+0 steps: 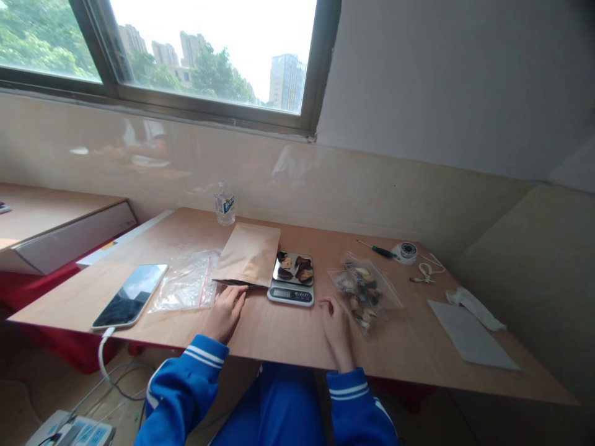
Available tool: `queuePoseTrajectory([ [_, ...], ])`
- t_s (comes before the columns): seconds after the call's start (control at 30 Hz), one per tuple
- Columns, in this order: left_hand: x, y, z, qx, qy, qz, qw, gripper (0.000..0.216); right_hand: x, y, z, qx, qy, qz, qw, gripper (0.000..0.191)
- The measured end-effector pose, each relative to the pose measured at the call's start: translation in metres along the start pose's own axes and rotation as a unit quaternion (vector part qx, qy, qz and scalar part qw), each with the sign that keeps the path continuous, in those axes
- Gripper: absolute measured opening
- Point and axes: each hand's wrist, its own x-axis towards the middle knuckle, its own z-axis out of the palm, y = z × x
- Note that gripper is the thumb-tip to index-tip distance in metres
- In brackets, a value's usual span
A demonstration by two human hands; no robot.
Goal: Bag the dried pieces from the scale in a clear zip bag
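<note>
A small digital scale point(292, 292) sits at the table's middle with a few dark dried pieces point(294, 267) on its metal pan. A brown paper pouch point(248, 254) lies just left of it. My left hand point(225, 313) rests flat on the wood, fingers stretched, fingertips at the pouch's open near edge. My right hand point(335, 328) lies on the table between the scale and a clear zip bag of dried pieces point(363, 290), fingers loosely curled and holding nothing I can see. Both arms wear blue sleeves with white stripes.
An empty clear zip bag point(186, 282) and a phone point(131, 295) on a charging cable lie at the left. A small bottle point(225, 207) stands at the back. A screwdriver point(375, 249), round white device point(405, 252), grey sheet point(469, 336) and white cloth point(474, 306) occupy the right.
</note>
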Motion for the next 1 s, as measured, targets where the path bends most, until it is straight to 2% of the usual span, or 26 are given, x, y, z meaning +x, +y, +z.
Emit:
queuePoseTrajectory([
  [0.1, -0.004, 0.023, -0.005, -0.048, -0.027, -0.005, 0.998, 0.025, 0.000, -0.002, -0.001, 0.002, -0.002, 0.001, 1.000, 0.027],
  [0.17, 0.008, 0.042, -0.001, -0.082, -0.035, -0.005, 0.996, 0.024, 0.001, -0.001, 0.000, 0.003, -0.002, 0.000, 1.000, 0.027],
  [0.3, 0.062, 0.082, 0.014, -0.147, -0.073, 0.034, 0.986, 0.025, 0.003, 0.003, 0.003, -0.002, 0.011, -0.004, 1.000, 0.027],
  [0.4, 0.094, 0.096, 0.022, -0.157, -0.092, 0.035, 0.983, 0.029, 0.003, 0.005, 0.003, -0.005, 0.019, -0.010, 1.000, 0.027],
  [0.5, 0.089, 0.081, 0.023, -0.121, -0.061, 0.010, 0.991, 0.030, 0.002, 0.002, 0.002, -0.009, 0.019, -0.010, 1.000, 0.027],
  [0.6, 0.053, 0.041, 0.018, -0.080, -0.053, -0.070, 0.993, 0.029, 0.001, -0.001, 0.001, -0.013, 0.009, -0.002, 1.000, 0.027],
  [0.63, 0.040, 0.027, 0.016, -0.081, -0.060, -0.091, 0.991, 0.027, 0.001, -0.001, 0.001, -0.013, 0.006, -0.001, 1.000, 0.027],
  [0.7, 0.018, 0.005, 0.010, -0.096, -0.121, -0.120, 0.981, 0.027, 0.001, 0.000, 0.002, -0.010, 0.002, -0.002, 1.000, 0.027],
  [0.73, 0.011, -0.001, 0.007, -0.104, -0.122, -0.138, 0.977, 0.028, 0.001, 0.001, 0.002, -0.009, 0.000, -0.004, 1.000, 0.027],
  [0.83, 0.003, -0.003, 0.000, -0.098, -0.126, -0.159, 0.974, 0.028, 0.000, 0.003, 0.002, -0.007, -0.003, -0.011, 1.000, 0.027],
  [1.0, 0.007, 0.010, 0.000, -0.025, -0.153, -0.097, 0.983, 0.027, 0.000, 0.002, 0.001, -0.010, -0.001, -0.013, 1.000, 0.027],
])
